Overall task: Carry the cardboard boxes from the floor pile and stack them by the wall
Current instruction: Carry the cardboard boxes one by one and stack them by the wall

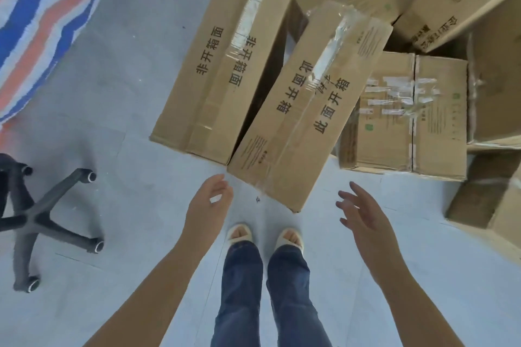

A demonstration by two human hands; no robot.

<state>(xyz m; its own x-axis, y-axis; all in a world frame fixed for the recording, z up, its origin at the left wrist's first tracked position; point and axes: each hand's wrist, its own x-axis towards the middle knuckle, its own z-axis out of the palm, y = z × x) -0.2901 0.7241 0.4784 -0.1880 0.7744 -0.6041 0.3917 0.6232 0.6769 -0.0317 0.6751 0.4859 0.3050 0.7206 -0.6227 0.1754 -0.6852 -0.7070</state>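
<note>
Your left hand [210,200] and right hand [359,211] hang spread, empty, near the taped box [307,104] printed "此面开箱".

Long taped cardboard box [307,104] lies tilted beside another long box [222,65], amid piled boxes [406,118].
</note>
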